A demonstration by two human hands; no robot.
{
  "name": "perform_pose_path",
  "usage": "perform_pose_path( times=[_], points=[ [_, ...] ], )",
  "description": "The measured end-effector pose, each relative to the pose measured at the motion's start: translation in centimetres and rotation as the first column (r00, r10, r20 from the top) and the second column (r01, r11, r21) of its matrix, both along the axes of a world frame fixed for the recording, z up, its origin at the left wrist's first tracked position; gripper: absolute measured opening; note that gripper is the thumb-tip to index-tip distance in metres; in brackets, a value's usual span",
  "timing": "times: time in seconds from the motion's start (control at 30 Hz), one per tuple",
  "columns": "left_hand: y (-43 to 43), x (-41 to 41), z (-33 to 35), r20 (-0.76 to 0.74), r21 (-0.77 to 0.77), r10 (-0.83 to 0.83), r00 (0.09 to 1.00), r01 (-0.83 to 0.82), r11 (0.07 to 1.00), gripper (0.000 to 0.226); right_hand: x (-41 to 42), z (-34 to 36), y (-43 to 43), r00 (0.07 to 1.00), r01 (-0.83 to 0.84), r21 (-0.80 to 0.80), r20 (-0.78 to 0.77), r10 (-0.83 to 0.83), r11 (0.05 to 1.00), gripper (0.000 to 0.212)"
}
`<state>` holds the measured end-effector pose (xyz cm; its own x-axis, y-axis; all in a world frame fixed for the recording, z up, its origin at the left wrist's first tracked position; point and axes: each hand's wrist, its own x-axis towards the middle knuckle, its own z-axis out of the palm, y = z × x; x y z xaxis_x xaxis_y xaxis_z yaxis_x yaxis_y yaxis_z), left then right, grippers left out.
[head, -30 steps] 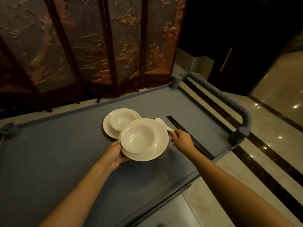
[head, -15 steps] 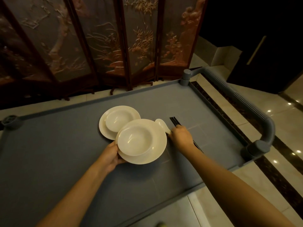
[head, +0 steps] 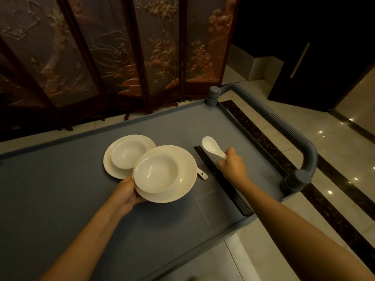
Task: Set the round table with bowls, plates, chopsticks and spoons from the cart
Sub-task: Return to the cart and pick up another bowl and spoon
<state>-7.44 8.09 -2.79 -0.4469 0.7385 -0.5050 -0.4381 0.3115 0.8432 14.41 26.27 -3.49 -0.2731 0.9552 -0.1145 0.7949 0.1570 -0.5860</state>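
My left hand [head: 125, 194] grips the near-left rim of a white plate [head: 182, 169] with a white bowl [head: 156, 173] in it, held just above the grey cart top [head: 60, 199]. A second plate [head: 110, 169] with its own bowl [head: 127, 153] lies on the cart behind, partly under the held one. My right hand [head: 231, 165] pinches the handle of a white spoon [head: 211, 146], lifted over the black chopsticks [head: 225, 183]. Another spoon's handle [head: 202, 175] pokes out from under the held plate.
The cart's grey push handle [head: 284, 126] arches along its right end. A carved folding screen [head: 121, 47] stands right behind the cart. Glossy tiled floor [head: 334, 142] with a dark inlay band runs to the right, by a dark door [head: 316, 53].
My right hand has picked the spoon up and carried it right, over the chopsticks. A second spoon handle now shows beside the held plate. My view has shifted.
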Motion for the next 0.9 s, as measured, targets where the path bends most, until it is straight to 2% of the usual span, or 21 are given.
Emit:
perform_pose_path(
  times=[0.1, 0.17, 0.27, 0.6, 0.73, 0.9],
  points=[
    [0.3, 0.3, 0.3, 0.006, 0.010, -0.002, 1.000, 0.001, 1.000, 0.023, 3.1, 0.2, 0.4, 0.991, -0.012, -0.084, 0.131, 0.023, 0.996, 0.013],
    [0.5, 0.6, 0.4, 0.011, 0.014, 0.001, 1.000, -0.001, 1.000, 0.025, 4.6, -0.1, -0.1, 0.964, -0.105, -0.145, 0.227, 0.137, 0.984, 0.014],
    [0.7, 1.1, 0.5, 0.029, 0.028, 0.012, 1.000, -0.012, 1.000, 0.023, 6.1, -0.8, -1.3, 0.898, -0.244, -0.140, 0.341, 0.278, 0.960, 0.020],
    [0.8, 1.8, 0.7, 0.027, 0.025, 0.024, 0.999, -0.025, 0.999, 0.024, 5.7, -1.1, -2.0, 0.824, -0.337, -0.210, 0.406, 0.396, 0.918, 0.026],
    [0.9, 2.1, 0.9, 0.031, 0.029, 0.036, 0.999, -0.037, 0.999, 0.024, 4.5, -0.9, -1.6, 0.784, -0.314, -0.214, 0.491, 0.380, 0.925, 0.034],
    [0.9, 2.3, 1.1, 0.028, 0.031, 0.039, 0.999, -0.040, 0.999, 0.024, 3.7, -0.9, -1.0, 0.757, -0.287, -0.245, 0.534, 0.376, 0.926, 0.030]
  ],
)
